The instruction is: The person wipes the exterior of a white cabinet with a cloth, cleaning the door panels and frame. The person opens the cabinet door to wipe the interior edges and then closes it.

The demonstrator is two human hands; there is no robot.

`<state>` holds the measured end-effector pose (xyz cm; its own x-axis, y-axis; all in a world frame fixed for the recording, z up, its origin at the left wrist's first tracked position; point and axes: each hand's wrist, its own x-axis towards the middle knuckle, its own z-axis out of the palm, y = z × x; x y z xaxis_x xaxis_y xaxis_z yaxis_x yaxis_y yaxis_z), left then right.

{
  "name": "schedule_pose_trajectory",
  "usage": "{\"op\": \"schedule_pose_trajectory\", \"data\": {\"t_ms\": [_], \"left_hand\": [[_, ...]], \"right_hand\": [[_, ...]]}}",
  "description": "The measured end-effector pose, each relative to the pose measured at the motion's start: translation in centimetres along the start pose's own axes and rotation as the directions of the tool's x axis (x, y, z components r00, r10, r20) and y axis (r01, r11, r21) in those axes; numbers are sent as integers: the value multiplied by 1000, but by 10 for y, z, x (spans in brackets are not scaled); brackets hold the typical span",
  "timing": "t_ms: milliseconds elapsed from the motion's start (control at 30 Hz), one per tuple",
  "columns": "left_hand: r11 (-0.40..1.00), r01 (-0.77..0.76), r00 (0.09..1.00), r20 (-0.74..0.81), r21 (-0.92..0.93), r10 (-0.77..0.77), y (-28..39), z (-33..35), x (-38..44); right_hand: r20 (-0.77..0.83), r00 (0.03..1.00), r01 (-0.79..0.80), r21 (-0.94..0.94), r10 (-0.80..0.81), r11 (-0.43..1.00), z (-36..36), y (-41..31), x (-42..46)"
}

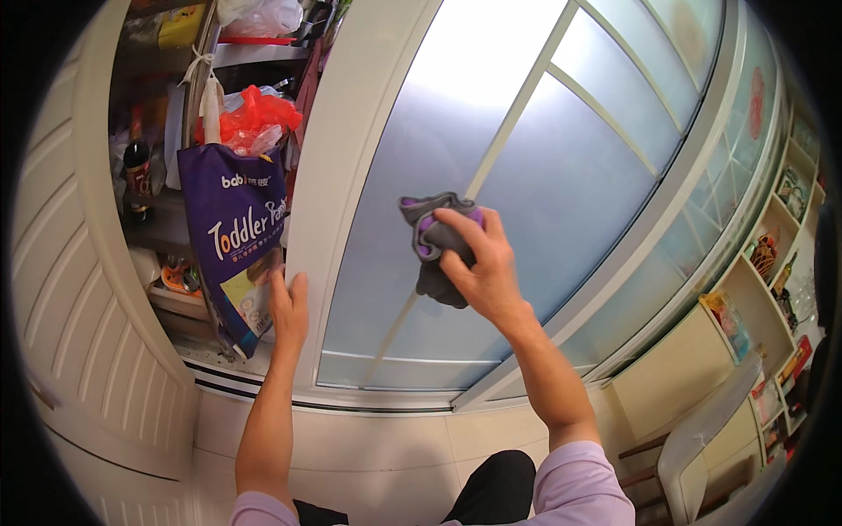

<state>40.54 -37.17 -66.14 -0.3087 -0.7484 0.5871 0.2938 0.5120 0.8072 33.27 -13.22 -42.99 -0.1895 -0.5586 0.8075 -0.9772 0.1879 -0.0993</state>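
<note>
A bunched grey cloth with purple edging is gripped in my right hand, against the frosted glass panel of a sliding door. My left hand is at the left edge of the door's white frame, with fingers raised; part of it may be hidden behind the edge. Just left of that hand hangs a purple toddler-pants bag, tied up by a white cord. Red and clear plastic bags bulge from its top.
Shelves behind the hanging bag hold a dark bottle and other goods. A white louvred door stands at the left. The floor track runs below the glass. To the right are a chair and a cubby shelf with assorted items.
</note>
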Motion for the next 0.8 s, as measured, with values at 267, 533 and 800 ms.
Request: {"op": "schedule_pose_trajectory", "data": {"t_ms": [267, 533, 800], "left_hand": [[973, 229, 922, 317, 24, -224, 41, -6, 3], [647, 760, 550, 469, 64, -691, 177, -41, 35], [-30, 771, 452, 580, -636, -677, 379, -46, 66]], "right_hand": [[16, 997, 79, 60, -80, 995, -36, 21, 17], [522, 853, -176, 320, -18, 931, -86, -31, 68], [800, 599, -418, 353, -38, 837, -117, -99, 179]]}}
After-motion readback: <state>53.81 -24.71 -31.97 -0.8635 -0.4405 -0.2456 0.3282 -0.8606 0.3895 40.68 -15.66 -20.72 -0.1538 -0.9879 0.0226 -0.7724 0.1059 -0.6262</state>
